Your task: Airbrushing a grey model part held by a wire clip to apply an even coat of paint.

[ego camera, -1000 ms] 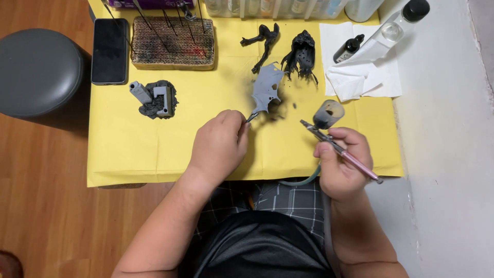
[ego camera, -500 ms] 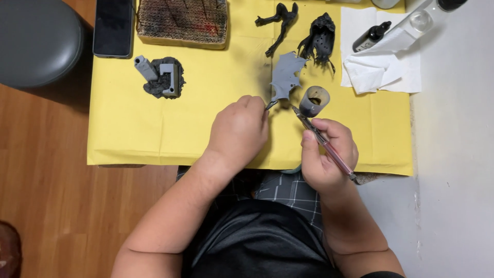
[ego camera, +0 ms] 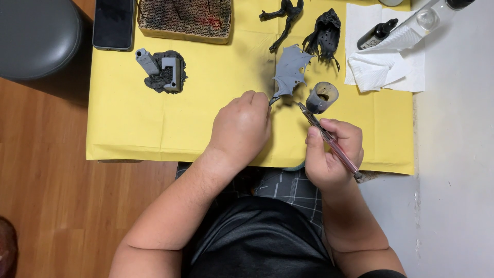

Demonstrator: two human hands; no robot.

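We see one screen: a smartphone (ego camera: pixel 113 24) lying flat at the far left corner of the yellow table cover (ego camera: pixel 128 118), a black rectangle with its display dark. Far right, a small dark dropper bottle (ego camera: pixel 376 34) lies on white paper towel (ego camera: pixel 386 69), its label too small to make out.

You get bright, even overhead light and a sharp picture throughout. Shadows stay soft and short: a faint one under your left hand (ego camera: pixel 242 128) on the yellow paper (ego camera: pixel 128 128). The stool (ego camera: pixel 36 36) looks dim. No blur shows.
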